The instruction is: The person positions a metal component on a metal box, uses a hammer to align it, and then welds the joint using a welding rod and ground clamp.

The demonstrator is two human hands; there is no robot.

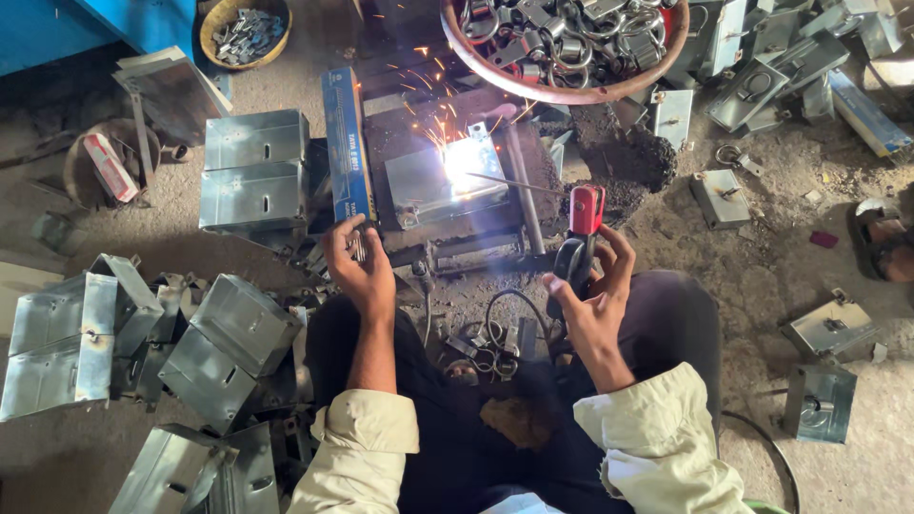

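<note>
My right hand (595, 295) grips a red-and-black welding electrode holder (581, 228). Its thin rod (509, 181) reaches left to a bright arc with sparks on a grey metal box (433, 186) lying on a dark work plate. My left hand (357, 262) is closed around a few small metal pieces (358, 247), just left of the box and beside a long blue packet (346, 143). A black cable (505, 309) loops between my knees.
Folded grey metal boxes (252, 167) are stacked at the left and lower left. A round basin of metal rings and clasps (566, 43) sits at the top. More finished boxes (828, 328) lie at the right, near a sandalled foot (881, 243). A small bowl of parts (246, 33) stands top left.
</note>
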